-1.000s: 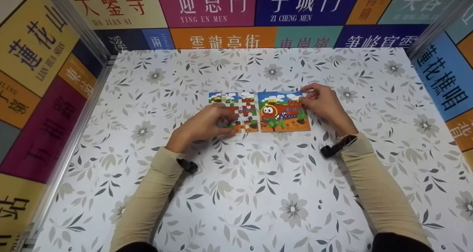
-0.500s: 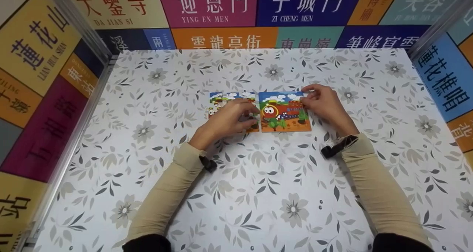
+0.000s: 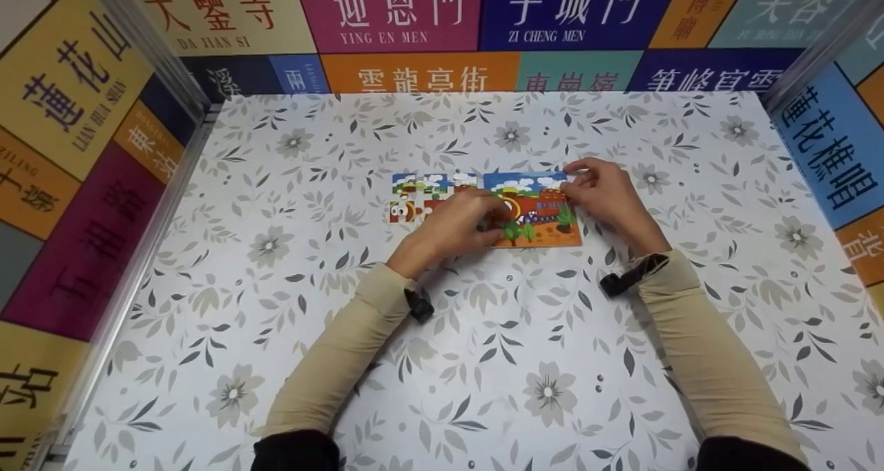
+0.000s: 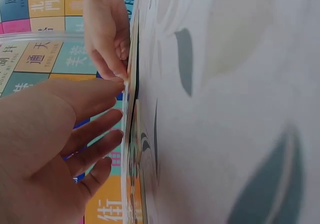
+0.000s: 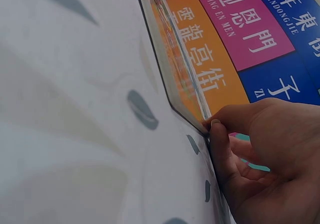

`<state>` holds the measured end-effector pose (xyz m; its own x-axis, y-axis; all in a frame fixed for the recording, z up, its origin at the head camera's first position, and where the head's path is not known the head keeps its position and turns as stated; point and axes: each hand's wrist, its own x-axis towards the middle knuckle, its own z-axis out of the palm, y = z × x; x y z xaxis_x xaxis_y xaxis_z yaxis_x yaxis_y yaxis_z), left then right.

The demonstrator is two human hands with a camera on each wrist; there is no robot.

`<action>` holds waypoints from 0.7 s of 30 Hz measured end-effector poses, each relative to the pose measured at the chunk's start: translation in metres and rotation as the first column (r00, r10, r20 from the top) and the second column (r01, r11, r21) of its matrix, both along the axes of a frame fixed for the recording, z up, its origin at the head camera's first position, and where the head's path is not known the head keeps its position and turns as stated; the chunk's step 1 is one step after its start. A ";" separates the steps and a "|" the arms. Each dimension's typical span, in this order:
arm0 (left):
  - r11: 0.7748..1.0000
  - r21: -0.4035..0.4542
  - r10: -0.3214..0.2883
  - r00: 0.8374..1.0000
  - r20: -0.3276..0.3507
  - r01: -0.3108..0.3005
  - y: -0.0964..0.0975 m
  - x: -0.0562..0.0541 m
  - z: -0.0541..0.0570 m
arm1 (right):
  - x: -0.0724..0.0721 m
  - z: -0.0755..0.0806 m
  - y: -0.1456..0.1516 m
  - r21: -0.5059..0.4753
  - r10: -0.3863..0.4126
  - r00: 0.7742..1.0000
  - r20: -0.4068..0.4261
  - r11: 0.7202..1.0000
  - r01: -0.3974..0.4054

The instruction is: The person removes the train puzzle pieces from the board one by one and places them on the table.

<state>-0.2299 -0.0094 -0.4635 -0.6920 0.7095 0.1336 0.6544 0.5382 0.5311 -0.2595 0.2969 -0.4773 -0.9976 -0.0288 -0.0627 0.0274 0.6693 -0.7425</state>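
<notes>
A square picture card (image 3: pixel 545 215) with a cartoon red train lies flat on the table. At its right edge my right hand (image 3: pixel 608 191) pinches the card between thumb and finger. Left of it lies a jigsaw puzzle (image 3: pixel 418 188) of the same train, with white gaps between its pieces. My left hand (image 3: pixel 459 226) is over the puzzle's right part, and its fingertips reach above the card's left side. In the left wrist view the left hand's fingers (image 4: pixel 95 144) are apart and loosely bent, holding nothing. The puzzle's lower right is hidden under this hand.
A white table (image 3: pixel 511 333) with a grey leaf and flower print spreads around the puzzle and card. Coloured panels (image 3: pixel 400 12) with large characters wall it in at the back and both sides. Each wrist carries a small black camera (image 3: pixel 420 306).
My left hand has moved right across the puzzle to the left side of the picture card, uncovering the puzzle's left pieces. My right hand has stayed at the card's right edge.
</notes>
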 end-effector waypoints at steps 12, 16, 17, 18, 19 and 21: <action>0.999 -0.032 0.026 1.000 0.004 -0.026 -0.002 0.002 0.000 | 0.002 0.000 0.001 -0.008 -0.002 1.000 0.015 1.000 0.002; 1.000 -0.026 0.007 1.000 0.013 -0.007 -0.003 0.002 0.001 | 0.002 0.002 0.000 0.002 -0.001 1.000 0.005 1.000 0.001; 1.000 -0.025 0.003 1.000 0.016 -0.002 -0.004 0.002 0.001 | 0.002 0.002 -0.001 0.003 -0.002 1.000 0.006 1.000 0.002; 1.000 -0.026 -0.003 1.000 0.016 0.004 -0.004 0.002 0.001 | 0.002 0.002 -0.001 0.004 -0.004 1.000 0.010 1.000 0.004; 1.000 -0.028 -0.006 1.000 0.017 0.007 -0.004 0.002 0.001 | 0.003 0.003 -0.001 0.007 -0.007 1.000 0.014 1.000 0.007; 0.999 -0.032 -0.011 1.000 0.021 0.012 -0.004 0.002 0.001 | 0.003 0.003 -0.002 0.006 -0.009 1.000 0.023 1.000 0.009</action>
<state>-0.2275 -0.0133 -0.4625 -0.6860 0.7211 0.0966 0.6497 0.5474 0.5275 -0.2567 0.2954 -0.4742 -0.9961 -0.0191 -0.0856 0.0505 0.6734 -0.7376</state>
